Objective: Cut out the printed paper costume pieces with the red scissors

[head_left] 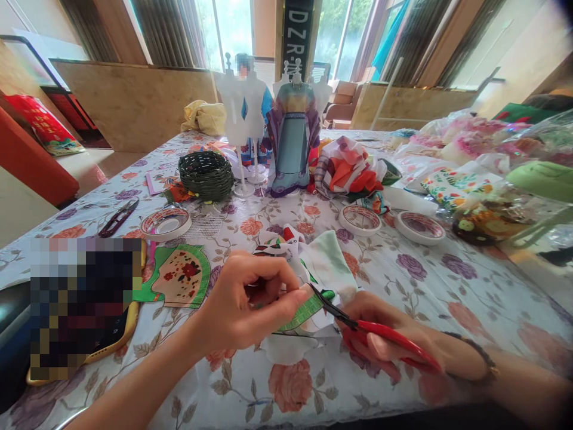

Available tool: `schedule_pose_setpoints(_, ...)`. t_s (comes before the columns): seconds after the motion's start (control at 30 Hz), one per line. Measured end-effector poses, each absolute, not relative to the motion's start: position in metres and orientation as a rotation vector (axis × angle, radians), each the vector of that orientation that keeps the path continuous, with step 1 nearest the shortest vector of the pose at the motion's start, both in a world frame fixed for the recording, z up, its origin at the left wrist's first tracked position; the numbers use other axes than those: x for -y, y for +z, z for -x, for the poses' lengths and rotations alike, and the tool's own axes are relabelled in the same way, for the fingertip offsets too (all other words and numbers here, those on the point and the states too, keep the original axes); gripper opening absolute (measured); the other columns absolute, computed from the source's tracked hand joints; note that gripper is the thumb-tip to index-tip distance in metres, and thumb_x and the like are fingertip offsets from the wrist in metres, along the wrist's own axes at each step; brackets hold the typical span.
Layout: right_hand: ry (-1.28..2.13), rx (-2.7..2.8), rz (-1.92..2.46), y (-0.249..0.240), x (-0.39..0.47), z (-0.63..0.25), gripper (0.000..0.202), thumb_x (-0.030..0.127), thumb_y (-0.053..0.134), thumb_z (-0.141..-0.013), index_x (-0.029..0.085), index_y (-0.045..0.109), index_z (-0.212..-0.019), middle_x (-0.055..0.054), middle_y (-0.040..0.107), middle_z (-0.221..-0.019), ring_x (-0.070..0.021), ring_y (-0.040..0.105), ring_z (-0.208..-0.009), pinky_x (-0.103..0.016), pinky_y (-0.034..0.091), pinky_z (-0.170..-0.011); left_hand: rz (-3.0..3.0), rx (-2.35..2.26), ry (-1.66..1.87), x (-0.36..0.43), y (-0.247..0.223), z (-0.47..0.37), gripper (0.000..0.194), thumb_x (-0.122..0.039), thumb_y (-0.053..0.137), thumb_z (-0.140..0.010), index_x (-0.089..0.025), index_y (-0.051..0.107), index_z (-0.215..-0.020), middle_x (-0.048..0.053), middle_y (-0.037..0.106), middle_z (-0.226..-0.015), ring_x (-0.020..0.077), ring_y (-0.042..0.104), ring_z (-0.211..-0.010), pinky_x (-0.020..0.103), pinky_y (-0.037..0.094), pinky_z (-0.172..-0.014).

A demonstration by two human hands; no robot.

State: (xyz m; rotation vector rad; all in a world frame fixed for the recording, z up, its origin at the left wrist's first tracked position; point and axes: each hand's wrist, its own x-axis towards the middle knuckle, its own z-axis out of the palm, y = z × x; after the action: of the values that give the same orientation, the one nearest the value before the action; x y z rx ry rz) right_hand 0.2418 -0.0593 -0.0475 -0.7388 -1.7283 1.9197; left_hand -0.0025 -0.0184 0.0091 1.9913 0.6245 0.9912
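My right hand [380, 334] is closed around a pair of red-handled scissors [398, 343]. Their dark blades point up and left, with the tips at the fingertips of my left hand [257, 298]. Thumb and forefinger of that hand are pinched together; what lies between them is too small to make out. Behind and under both hands is a heap of cut fabric pieces [333, 260], white, pale green and printed. A green patterned piece [302, 316] shows just below the left fingertips. To the left lies a flat green-edged cutout [183, 278] with red flowers.
A phone in a yellow case [111, 334] lies at left, near thread snips [119, 218]. Tape rolls [165, 224] sit on the flowered tablecloth [290, 382]. Farther back stand a dark woven basket [206, 174], white mannequins [235, 113], a dressed one [292, 143] and bundled cloth [351, 167].
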Motion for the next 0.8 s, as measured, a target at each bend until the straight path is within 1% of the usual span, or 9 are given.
schedule_pose_setpoints(0.07,1.91,1.732,0.732,-0.043,0.059,-0.24,0.057,0.068,0.053,-0.085,0.016,0.049,-0.061,0.006,0.045,-0.045,-0.0049,0.04,-0.037,-0.017,0.028,-0.037,-1.962,-0.647,0.958,0.018,0.009,0.003,0.025,-0.023,0.061,-0.084,-0.016,0.057,-0.06,-0.006,0.037,-0.045,0.0048,0.028,-0.04,0.02,0.019,-0.036)
schedule_pose_setpoints(0.13,1.914,1.764,0.797,-0.031,0.061,-0.235,0.059,0.07,0.054,-0.083,0.017,0.047,-0.06,0.004,0.047,-0.048,-0.0046,0.04,-0.039,-0.017,0.029,-0.038,-1.926,-0.659,0.917,0.017,0.009,0.004,0.028,-0.029,0.058,-0.087,-0.015,0.061,-0.063,-0.005,0.042,-0.044,0.0055,0.032,-0.039,0.02,0.02,-0.035)
schedule_pose_setpoints(0.2,1.861,1.74,0.834,-0.019,0.064,-0.231,0.06,0.071,0.055,-0.082,0.017,0.045,-0.059,0.006,0.044,-0.047,-0.0035,0.036,-0.038,-0.016,0.026,-0.036,-1.908,-0.662,0.892,0.016,0.009,0.004,0.03,-0.032,0.056,-0.089,-0.015,0.065,-0.065,-0.004,0.045,-0.044,0.0055,0.032,-0.038,0.02,0.02,-0.034)
schedule_pose_setpoints(0.3,1.809,1.722,0.866,-0.013,0.065,-0.228,0.06,0.07,0.056,-0.082,0.017,0.042,-0.057,0.006,0.042,-0.047,-0.003,0.034,-0.038,-0.015,0.026,-0.036,-1.907,-0.659,0.859,0.015,0.009,0.003,0.027,-0.03,0.058,-0.088,-0.014,0.068,-0.069,-0.004,0.044,-0.044,0.0048,0.029,-0.038,0.02,0.017,-0.034)
schedule_pose_setpoints(0.37,1.858,1.728,0.817,-0.02,0.063,-0.23,0.059,0.071,0.057,-0.081,0.017,0.045,-0.059,0.005,0.045,-0.048,-0.0039,0.039,-0.038,-0.015,0.029,-0.035,-1.892,-0.649,0.817,0.015,0.009,0.002,0.026,-0.03,0.058,-0.088,-0.014,0.068,-0.07,-0.004,0.043,-0.045,0.0048,0.029,-0.039,0.019,0.017,-0.034)
schedule_pose_setpoints(0.47,1.908,1.737,0.832,-0.036,0.06,-0.236,0.058,0.071,0.058,-0.079,0.016,0.048,-0.062,0.005,0.047,-0.049,-0.0049,0.042,-0.039,-0.015,0.032,-0.034,-1.834,-0.643,0.715,0.014,0.01,0.001,0.029,-0.032,0.056,-0.089,-0.013,0.066,-0.069,-0.003,0.042,-0.046,0.0059,0.03,-0.041,0.019,0.02,-0.036)
schedule_pose_setpoints(0.6,1.892,1.724,0.782,-0.048,0.059,-0.24,0.058,0.071,0.057,-0.08,0.015,0.05,-0.062,0.006,0.044,-0.046,-0.0046,0.042,-0.038,-0.015,0.029,-0.035,-1.719,-0.653,0.651,0.014,0.007,0.002,0.03,-0.037,0.059,-0.087,-0.013,0.066,-0.071,-0.004,0.041,-0.048,0.0067,0.032,-0.044,0.02,0.022,-0.038)
schedule_pose_setpoints(0.67,1.894,1.718,0.792,-0.048,0.06,-0.24,0.058,0.071,0.058,-0.079,0.016,0.05,-0.063,0.006,0.044,-0.047,-0.0048,0.042,-0.038,-0.015,0.029,-0.034,-1.68,-0.638,0.674,0.013,0.006,0.002,0.028,-0.036,0.061,-0.086,-0.013,0.066,-0.07,-0.005,0.04,-0.047,0.0061,0.03,-0.043,0.02,0.02,-0.037)
schedule_pose_setpoints(0.8,1.866,1.74,0.817,-0.04,0.06,-0.238,0.056,0.069,0.059,-0.079,0.016,0.05,-0.064,0.005,0.046,-0.05,-0.0048,0.04,-0.041,-0.014,0.03,-0.035,-1.642,-0.614,0.699,0.011,0.007,0.001,0.018,-0.028,0.065,-0.081,-0.013,0.067,-0.071,-0.006,0.038,-0.044,0.0051,0.026,-0.04,0.019,0.015,-0.034)
